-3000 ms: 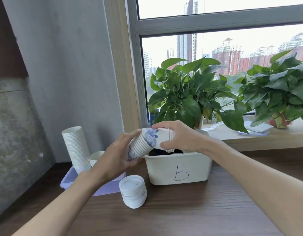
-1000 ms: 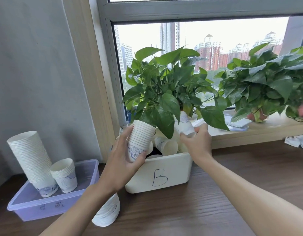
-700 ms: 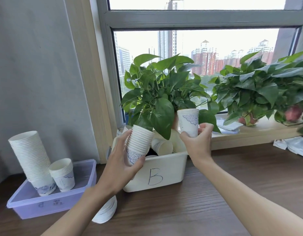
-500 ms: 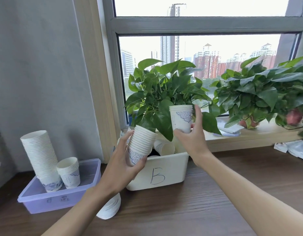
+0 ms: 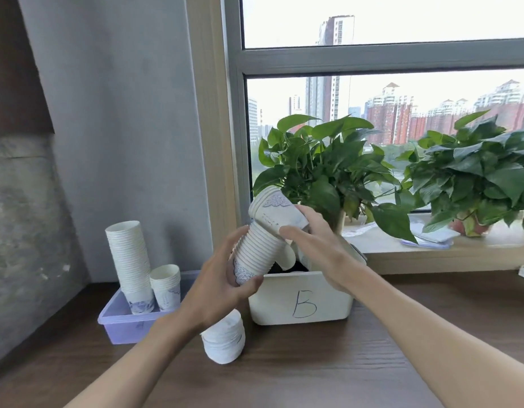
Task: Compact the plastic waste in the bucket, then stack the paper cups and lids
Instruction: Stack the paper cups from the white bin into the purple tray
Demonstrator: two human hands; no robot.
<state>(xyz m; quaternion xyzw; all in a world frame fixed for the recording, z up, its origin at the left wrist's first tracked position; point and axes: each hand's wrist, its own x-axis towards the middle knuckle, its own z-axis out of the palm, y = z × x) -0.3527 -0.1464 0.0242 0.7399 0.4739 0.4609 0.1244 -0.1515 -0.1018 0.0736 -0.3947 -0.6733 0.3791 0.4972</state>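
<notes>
Head view: left hand (image 5: 222, 290) fingers clasp the tilted cup stack (image 5: 255, 251) above the bin (image 5: 302, 301); right hand (image 5: 319, 248) fingers grasp a cup (image 5: 277, 214) at its top. Best to line up both axes, then push straight.

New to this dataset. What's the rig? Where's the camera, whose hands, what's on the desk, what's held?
No robot: a person works bare-handed, and the one camera sits on their head, looking forward and down. The left hand has its grip on a nested stack of paper cups; the right hand holds a single cup tilted at the stack's top. On the wooden table: a white bin marked B, a purple tray holding two more cup stacks, and a pile of lids. Potted plants stand on the windowsill.
</notes>
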